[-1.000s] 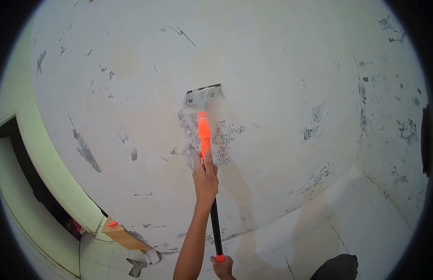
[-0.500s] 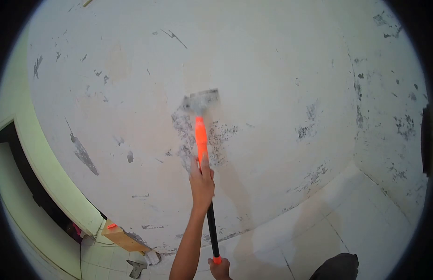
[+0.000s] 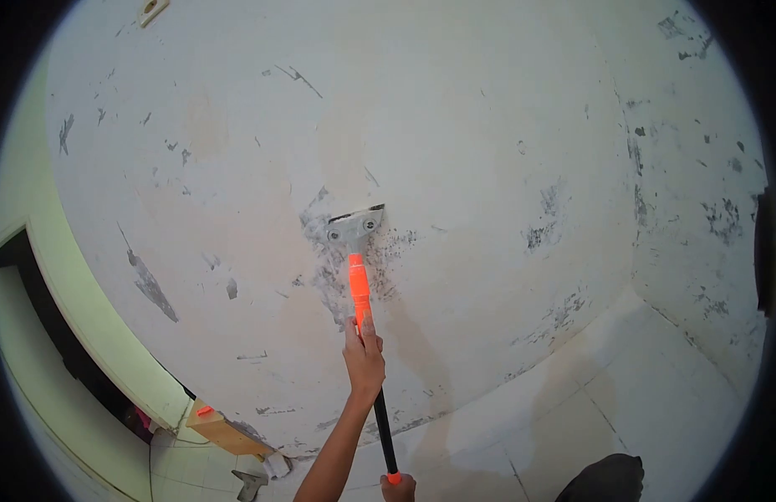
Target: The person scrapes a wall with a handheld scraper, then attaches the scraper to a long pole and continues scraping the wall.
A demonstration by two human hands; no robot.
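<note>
A long-handled scraper (image 3: 359, 284) with an orange and black handle leans up against the wall (image 3: 472, 167). Its wide grey metal head (image 3: 352, 228), with two round screws, lies over a scraped patch of grey marks. My left hand (image 3: 365, 364) is wrapped round the handle where the orange grip runs into the black shaft. Lower down, at the bottom of the view, my right hand (image 3: 399, 489) closes on the handle's end beside an orange ring.
Grey scuffs and bare patches mark the wall. At lower left are a wooden block (image 3: 225, 431) with a small orange item (image 3: 205, 411) on it, and a loose metal blade-like tool (image 3: 250, 483) on the tiled floor (image 3: 522, 427). A doorway (image 3: 62, 335) stands left.
The scraper's head has moved down the wall, and both hands have come down with it. It is sharper now than in the earlier, blurred frame.
</note>
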